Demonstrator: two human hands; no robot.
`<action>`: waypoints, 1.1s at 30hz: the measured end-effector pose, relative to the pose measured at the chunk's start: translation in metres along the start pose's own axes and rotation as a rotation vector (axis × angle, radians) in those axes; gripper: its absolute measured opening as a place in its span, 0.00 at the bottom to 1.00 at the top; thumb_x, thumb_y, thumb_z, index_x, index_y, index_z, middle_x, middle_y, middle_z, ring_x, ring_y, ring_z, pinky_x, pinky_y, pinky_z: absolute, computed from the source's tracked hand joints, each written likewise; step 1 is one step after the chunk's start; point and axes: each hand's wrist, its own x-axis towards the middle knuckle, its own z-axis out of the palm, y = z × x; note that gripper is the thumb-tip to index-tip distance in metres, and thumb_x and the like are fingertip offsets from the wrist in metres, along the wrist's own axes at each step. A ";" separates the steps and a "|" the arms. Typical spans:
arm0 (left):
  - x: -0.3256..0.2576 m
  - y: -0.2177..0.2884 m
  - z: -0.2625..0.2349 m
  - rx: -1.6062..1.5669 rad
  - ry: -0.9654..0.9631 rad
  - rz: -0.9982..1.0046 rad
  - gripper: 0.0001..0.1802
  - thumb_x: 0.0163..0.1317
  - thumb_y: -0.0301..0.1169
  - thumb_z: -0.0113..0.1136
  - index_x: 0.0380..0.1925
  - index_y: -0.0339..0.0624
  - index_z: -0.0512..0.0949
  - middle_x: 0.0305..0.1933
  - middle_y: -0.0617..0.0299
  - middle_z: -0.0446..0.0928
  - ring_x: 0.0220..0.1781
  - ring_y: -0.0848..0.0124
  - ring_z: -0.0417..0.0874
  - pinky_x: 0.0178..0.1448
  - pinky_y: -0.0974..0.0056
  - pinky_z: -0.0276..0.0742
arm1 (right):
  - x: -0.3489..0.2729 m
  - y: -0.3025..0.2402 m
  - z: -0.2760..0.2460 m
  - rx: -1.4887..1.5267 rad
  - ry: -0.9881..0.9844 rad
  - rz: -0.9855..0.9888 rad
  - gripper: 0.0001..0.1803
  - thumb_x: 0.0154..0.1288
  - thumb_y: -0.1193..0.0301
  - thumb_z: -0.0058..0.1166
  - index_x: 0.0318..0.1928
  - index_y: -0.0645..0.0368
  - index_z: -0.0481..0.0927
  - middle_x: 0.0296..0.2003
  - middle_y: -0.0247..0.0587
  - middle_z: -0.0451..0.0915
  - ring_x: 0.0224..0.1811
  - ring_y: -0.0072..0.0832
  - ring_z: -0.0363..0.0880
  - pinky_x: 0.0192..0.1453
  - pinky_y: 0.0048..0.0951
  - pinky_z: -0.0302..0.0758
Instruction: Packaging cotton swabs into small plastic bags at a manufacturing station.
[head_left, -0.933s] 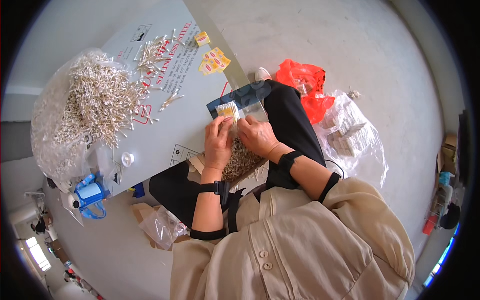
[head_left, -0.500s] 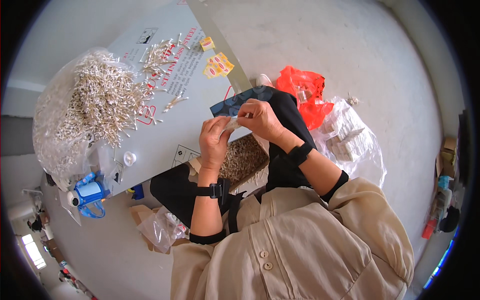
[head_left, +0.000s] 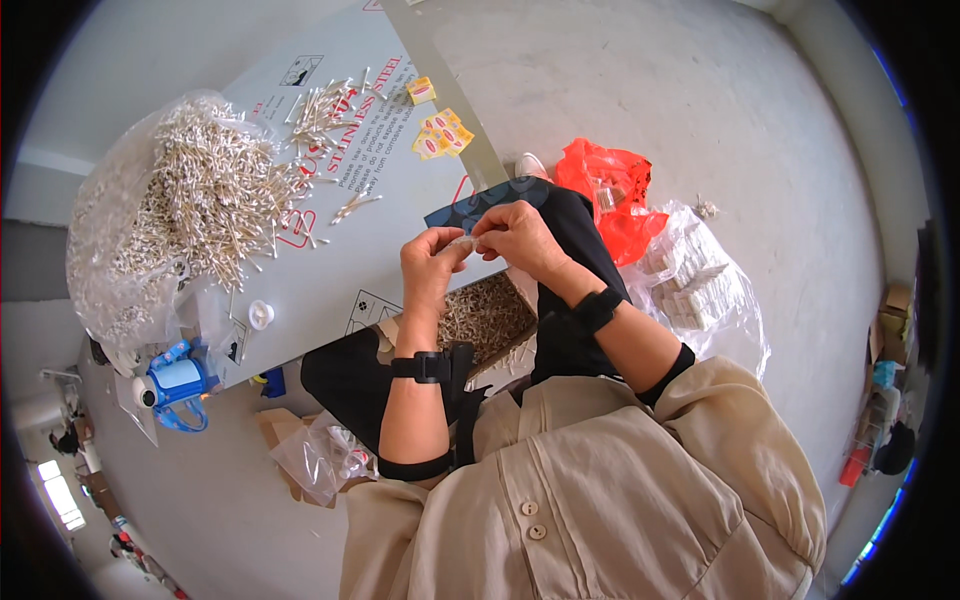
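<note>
My left hand (head_left: pixel 430 268) and my right hand (head_left: pixel 520 240) meet above my lap at the table's edge. Their fingertips pinch a small, whitish see-through plastic bag (head_left: pixel 462 241) between them; its contents are mostly covered by my fingers. Beneath my hands, an open cardboard box (head_left: pixel 527 302) on my lap holds many cotton swabs (head_left: pixel 484 312). A big clear bag (head_left: pixel 98 225) on the table to the left spills a heap of cotton swabs (head_left: pixel 215 185). Smaller loose bunches of swabs (head_left: pixel 325 112) lie beside it.
Yellow labels (head_left: pixel 442 135) and a small yellow box (head_left: pixel 421 90) lie on the grey table (head_left: pixel 330 270). A white round cap (head_left: pixel 260 315) and blue bottle (head_left: pixel 178 382) are nearer left. On the floor at right sit a red plastic bag (head_left: pixel 600 175) and a clear bag of white packs (head_left: pixel 690 290).
My fingers have shifted slightly on the small bag, and less of it shows between them. My left wrist has turned a little. The whole view has moved slightly.
</note>
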 end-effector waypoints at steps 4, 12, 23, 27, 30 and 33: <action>0.007 0.006 -0.001 -0.008 -0.027 -0.080 0.09 0.56 0.29 0.70 0.34 0.36 0.83 0.33 0.62 0.83 0.32 0.76 0.82 0.36 0.70 0.79 | -0.003 0.005 0.000 0.037 -0.019 -0.029 0.06 0.53 0.82 0.60 0.33 0.71 0.84 0.25 0.42 0.84 0.28 0.23 0.84 0.33 0.23 0.81; 0.017 0.001 0.000 -0.025 -0.044 -0.102 0.09 0.51 0.27 0.73 0.29 0.36 0.81 0.27 0.64 0.81 0.27 0.77 0.80 0.29 0.73 0.76 | 0.000 0.025 0.002 0.042 -0.018 -0.123 0.08 0.52 0.82 0.62 0.35 0.70 0.84 0.28 0.42 0.85 0.31 0.25 0.85 0.36 0.25 0.81; 0.009 -0.006 -0.012 -0.260 -0.071 -0.148 0.09 0.59 0.29 0.69 0.35 0.35 0.81 0.33 0.62 0.82 0.32 0.77 0.81 0.38 0.70 0.82 | -0.008 0.009 0.010 -0.483 0.069 -0.610 0.10 0.50 0.79 0.61 0.35 0.59 0.79 0.36 0.41 0.78 0.34 0.42 0.82 0.36 0.37 0.80; 0.008 -0.008 -0.015 -0.196 -0.069 -0.111 0.10 0.59 0.28 0.69 0.36 0.34 0.81 0.35 0.62 0.83 0.36 0.75 0.82 0.40 0.67 0.82 | -0.004 0.008 0.010 -0.611 0.030 -0.736 0.08 0.51 0.77 0.62 0.32 0.57 0.78 0.36 0.39 0.79 0.34 0.43 0.82 0.37 0.37 0.80; -0.003 -0.006 -0.020 0.180 0.023 0.290 0.10 0.57 0.22 0.67 0.39 0.34 0.80 0.43 0.59 0.82 0.41 0.71 0.83 0.42 0.68 0.81 | 0.000 0.009 0.006 -0.658 0.005 -0.780 0.09 0.51 0.77 0.65 0.33 0.58 0.79 0.37 0.38 0.79 0.34 0.42 0.82 0.37 0.36 0.80; -0.012 0.004 -0.024 0.507 0.065 0.584 0.14 0.47 0.19 0.70 0.37 0.34 0.79 0.41 0.60 0.81 0.43 0.64 0.82 0.43 0.62 0.80 | 0.004 0.010 0.002 -0.641 -0.033 -0.783 0.08 0.51 0.78 0.64 0.30 0.59 0.77 0.37 0.38 0.80 0.36 0.42 0.82 0.37 0.36 0.80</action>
